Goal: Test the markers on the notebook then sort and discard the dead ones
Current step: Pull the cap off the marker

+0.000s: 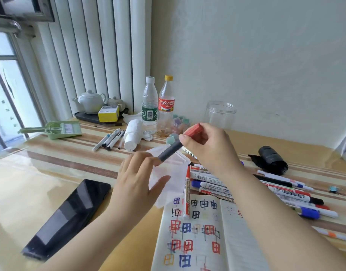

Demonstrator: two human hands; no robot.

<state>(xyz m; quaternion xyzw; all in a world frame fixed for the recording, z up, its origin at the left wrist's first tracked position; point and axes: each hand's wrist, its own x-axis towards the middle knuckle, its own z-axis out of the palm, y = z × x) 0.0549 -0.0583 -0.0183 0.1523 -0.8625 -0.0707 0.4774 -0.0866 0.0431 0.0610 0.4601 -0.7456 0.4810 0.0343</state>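
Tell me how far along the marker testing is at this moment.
Well underway: the open notebook already carries many test squares in red, blue, black and orange. In hand: the right hand grips a grey marker with a red end, the left hand at its tip. Left: a pile of markers beside the notebook; I can't tell which are tested. No discarding is visible yet.
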